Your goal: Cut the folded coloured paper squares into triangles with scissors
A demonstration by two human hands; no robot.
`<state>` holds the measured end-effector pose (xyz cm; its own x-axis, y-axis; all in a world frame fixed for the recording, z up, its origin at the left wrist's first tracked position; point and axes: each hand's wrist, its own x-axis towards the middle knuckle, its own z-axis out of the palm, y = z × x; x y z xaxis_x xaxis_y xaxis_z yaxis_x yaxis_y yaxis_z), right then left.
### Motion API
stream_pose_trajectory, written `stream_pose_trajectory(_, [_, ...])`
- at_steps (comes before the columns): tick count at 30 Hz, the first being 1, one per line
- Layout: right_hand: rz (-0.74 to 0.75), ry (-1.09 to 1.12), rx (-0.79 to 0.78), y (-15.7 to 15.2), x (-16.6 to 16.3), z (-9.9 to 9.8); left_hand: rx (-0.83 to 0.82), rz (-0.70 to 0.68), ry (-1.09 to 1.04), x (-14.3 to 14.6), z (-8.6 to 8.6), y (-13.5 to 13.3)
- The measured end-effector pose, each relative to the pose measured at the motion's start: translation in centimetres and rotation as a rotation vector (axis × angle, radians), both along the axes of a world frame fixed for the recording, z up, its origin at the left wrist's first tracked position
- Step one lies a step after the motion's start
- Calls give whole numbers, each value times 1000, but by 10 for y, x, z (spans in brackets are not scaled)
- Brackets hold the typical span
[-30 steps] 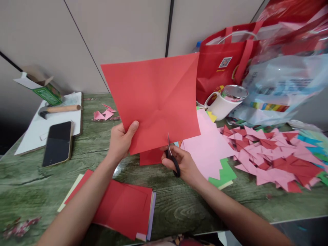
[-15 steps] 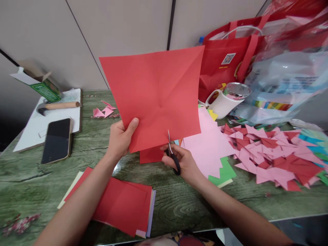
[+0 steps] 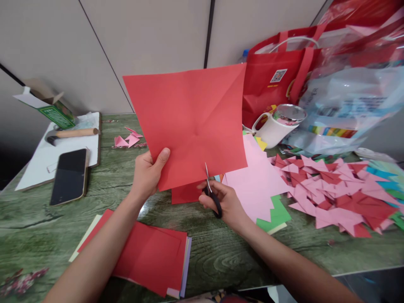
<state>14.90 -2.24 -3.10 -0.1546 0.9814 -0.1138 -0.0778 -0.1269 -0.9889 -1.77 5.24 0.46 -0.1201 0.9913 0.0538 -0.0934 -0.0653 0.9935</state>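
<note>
My left hand [image 3: 150, 170] is closed on the lower left edge of a creased red sheet of paper [image 3: 189, 122], thumb on its face, holding it up above the table. In my right hand [image 3: 224, 200] is a pair of scissors [image 3: 213, 198] with black handles. One blade lies in front of the sheet at its bottom edge, right of the middle; the other is hidden behind the paper. Below the held sheet, another red piece of paper [image 3: 186, 192] shows on the table. Under my left forearm lies a stack of coloured paper [image 3: 151, 252], red on top.
Pink sheets [image 3: 252, 181] and a heap of folded paper shapes [image 3: 334, 189] lie at right. Behind stand a white mug [image 3: 277, 128], a red bag [image 3: 271, 75] and a plastic bag [image 3: 350, 109]. At left are a phone [image 3: 70, 176], a hammer [image 3: 72, 133] and a green box [image 3: 55, 111].
The whole view has shifted slightly. The red sheet's top edge sits a little lower and its upper right corner a little further left. Both hands keep their holds.
</note>
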Motion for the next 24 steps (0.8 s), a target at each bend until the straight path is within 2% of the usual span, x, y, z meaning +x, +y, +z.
stream_pose_trajectory(18, [-39,30,-67,0,-1,-6,5,0,-1,0,-2,-1])
stream_pose_trajectory(24, [-37,34,-32,2,-1,2,-62,-54,69,-2,-5,-3])
